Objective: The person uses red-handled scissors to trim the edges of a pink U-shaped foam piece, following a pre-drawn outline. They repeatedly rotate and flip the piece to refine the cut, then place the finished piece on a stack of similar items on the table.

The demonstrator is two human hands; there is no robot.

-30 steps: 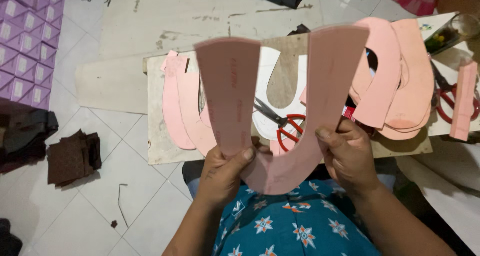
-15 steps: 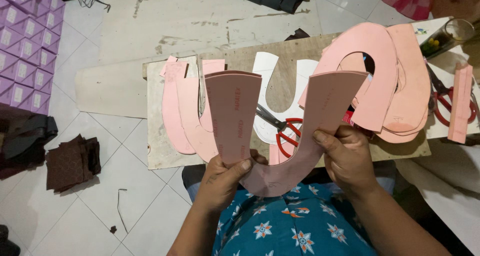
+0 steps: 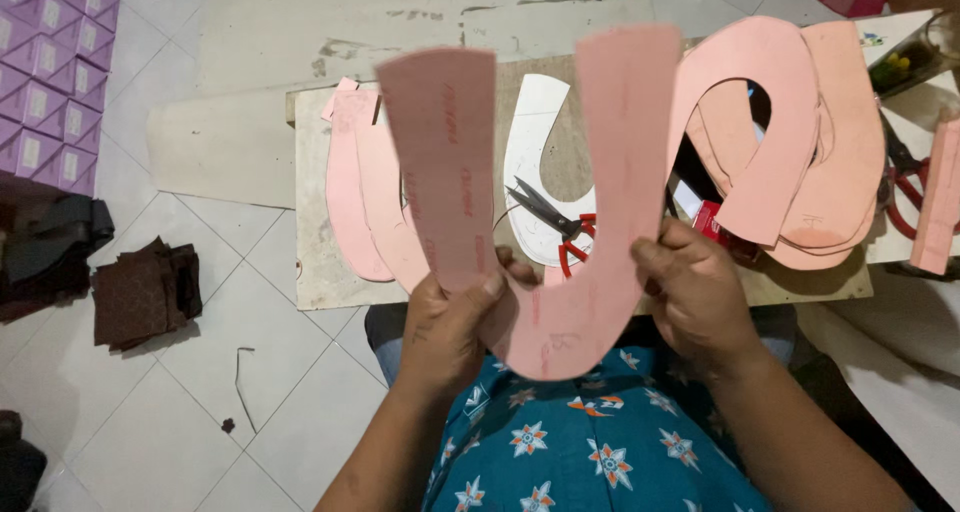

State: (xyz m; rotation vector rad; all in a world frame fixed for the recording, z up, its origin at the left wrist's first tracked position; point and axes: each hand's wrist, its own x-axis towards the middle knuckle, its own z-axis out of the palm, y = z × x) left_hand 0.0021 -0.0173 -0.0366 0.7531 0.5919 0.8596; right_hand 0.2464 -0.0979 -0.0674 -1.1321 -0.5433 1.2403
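— What is held at this moment, and how?

— A pink U-shaped sheet (image 3: 560, 272) is held up in front of the chest, above the wooden board (image 3: 320, 232). Its left arm is clamped by the left hand (image 3: 455, 322), thumb across the front; the inner edge of its right arm is pinched by the right hand (image 3: 700, 297). Both grips are closed on the sheet, and it touches nothing on the board.

— How much appears to be done?

— A good part, it is judged. Cut pink pieces (image 3: 375, 192) are laid at the left of the board, and a stack of curved pink pieces (image 3: 800, 132) is piled at the right. A white pattern (image 3: 535, 162) of the same shape lies in the middle, with red-handled scissors (image 3: 560, 227) resting on it, not in use.

— And what is left?

— The held sheet has not yet been set down on either pile. Whether its edges are fully trimmed cannot be told, since the piece is slightly blurred.

— Is anything else seen nearby?

— Dark brown squares (image 3: 145, 292) are heaped on the tiled floor, well apart from the board, and purple boxes (image 3: 50, 72) are stacked at the far left. They are untouched.
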